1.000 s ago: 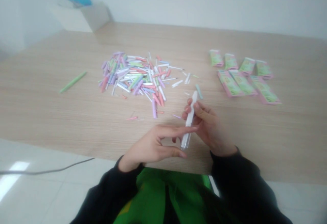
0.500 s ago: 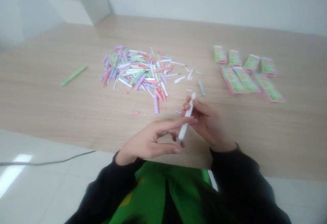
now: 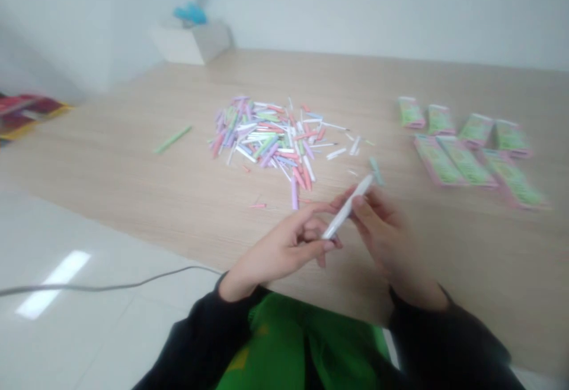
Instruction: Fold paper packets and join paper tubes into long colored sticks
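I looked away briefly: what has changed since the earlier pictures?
The white pen-shaped tube has tilted from nearly upright to slanting, its far end swung rightward, while the right hand keeps hold. The left hand has curled its fingers in around the near end. The pile of coloured sticks, the green stick and the pink-and-green packets stayed put.

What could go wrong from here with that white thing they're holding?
The white pen-like tube is held only by the fingertips of the left hand and right hand, so it might slip onto the wooden table and roll. The loose teal stick lies just past the right hand and could get knocked. A dropped tube could also scatter the heap of pastel sticks.
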Motion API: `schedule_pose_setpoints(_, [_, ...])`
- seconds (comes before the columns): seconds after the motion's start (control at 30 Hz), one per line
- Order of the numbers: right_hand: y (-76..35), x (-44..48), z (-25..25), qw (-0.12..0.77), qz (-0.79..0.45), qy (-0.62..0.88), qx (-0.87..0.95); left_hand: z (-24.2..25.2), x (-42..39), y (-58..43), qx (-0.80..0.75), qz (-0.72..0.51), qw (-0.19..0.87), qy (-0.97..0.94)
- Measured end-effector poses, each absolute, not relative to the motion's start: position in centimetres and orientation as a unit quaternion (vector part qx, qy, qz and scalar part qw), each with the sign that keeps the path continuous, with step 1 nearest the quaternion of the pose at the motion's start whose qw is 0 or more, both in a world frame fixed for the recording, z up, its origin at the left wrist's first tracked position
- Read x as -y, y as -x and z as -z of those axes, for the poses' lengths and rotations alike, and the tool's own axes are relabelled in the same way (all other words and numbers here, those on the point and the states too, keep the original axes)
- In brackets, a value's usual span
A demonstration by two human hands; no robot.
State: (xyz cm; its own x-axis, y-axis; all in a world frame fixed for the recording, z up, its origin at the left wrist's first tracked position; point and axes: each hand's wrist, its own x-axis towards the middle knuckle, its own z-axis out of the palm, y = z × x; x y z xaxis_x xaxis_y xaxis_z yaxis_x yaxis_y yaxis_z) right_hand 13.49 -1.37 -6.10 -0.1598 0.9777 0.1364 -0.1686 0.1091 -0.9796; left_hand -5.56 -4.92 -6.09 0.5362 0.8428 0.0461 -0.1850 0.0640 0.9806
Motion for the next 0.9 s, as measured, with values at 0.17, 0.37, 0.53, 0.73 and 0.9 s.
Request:
schedule_pose_setpoints(0.17, [-13.3, 1.5, 7.6, 0.442, -0.421, 0.449, 0.653, 6.0, 2.2, 10.6, -0.503, -0.429, 0.453, -0.599])
schedule_pose_setpoints(0.37, [-14.8, 2.0, 8.5, 0.296, -0.37, 0.496, 0.727, 5.1, -4.4, 24.2, -0.798, -0.361, 0.097, -0.473])
schedule_pose_setpoints(0.53, [-15.0, 2.2, 8.9, 0.273, -0.33, 0.498, 0.754, 5.9, -7.6, 30.3, -0.866, -0.291, 0.009, -0.406])
schedule_pose_setpoints(0.73, [-14.7, 2.1, 9.1, 0.247, -0.298, 0.468, 0.794, 8.0, -8.8, 32.2, -0.896, -0.214, -0.039, -0.387])
schedule_pose_setpoints(0.9, [-15.0, 2.3, 9.8, 0.211, -0.285, 0.453, 0.818, 9.2, -9.9, 32.8, -0.893, -0.189, -0.08, -0.4])
